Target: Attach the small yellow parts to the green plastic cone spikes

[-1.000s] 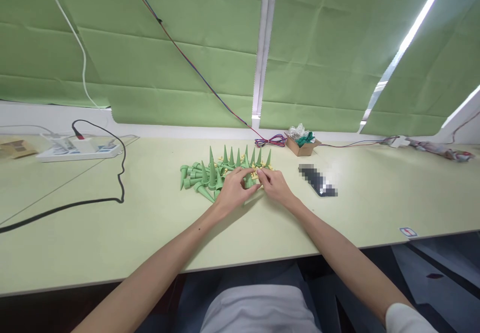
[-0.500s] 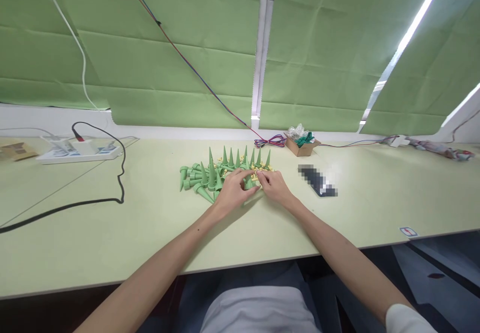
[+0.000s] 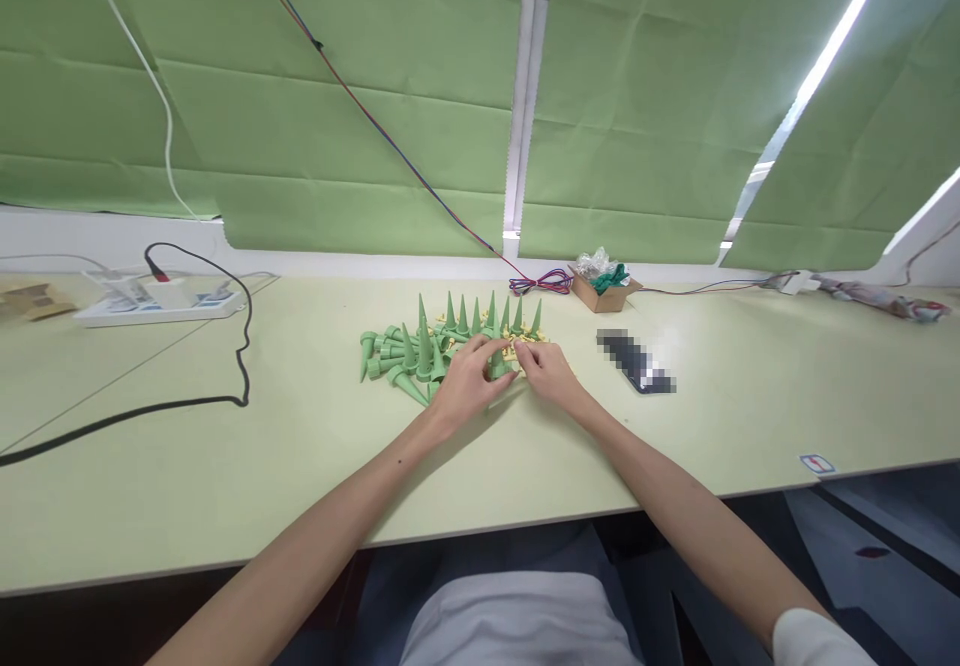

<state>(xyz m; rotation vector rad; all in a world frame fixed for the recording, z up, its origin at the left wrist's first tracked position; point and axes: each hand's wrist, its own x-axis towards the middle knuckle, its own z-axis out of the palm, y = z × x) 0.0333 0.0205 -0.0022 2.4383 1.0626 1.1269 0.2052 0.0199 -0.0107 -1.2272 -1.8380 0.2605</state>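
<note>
My left hand (image 3: pixel 472 376) curls its thumb and fingers around a green plastic cone (image 3: pixel 498 365), a pointed spike with a wider collar. Close on its right, my right hand (image 3: pixel 549 372) is closed in a pinch at the cone's end; a small yellow piece seems to be between thumb and finger, but it is mostly hidden. Several more green spikes (image 3: pixel 424 351) stand upright or lie on their sides to the left and behind my hands. Small yellow plastic pieces (image 3: pixel 534 339) are scattered among and behind them.
A cardboard box (image 3: pixel 600 296) with clear plastic and dark green stuff stands at the back, beside coiled red and blue wire (image 3: pixel 547 282). A blurred dark phone-like object (image 3: pixel 636 361) lies right of my hands. A power strip (image 3: pixel 157 308) with a black cable (image 3: pixel 244 346) lies left.
Almost nothing differs. Both hands stay at the same spot around the cone, with only a very slight shift of the forearms.
</note>
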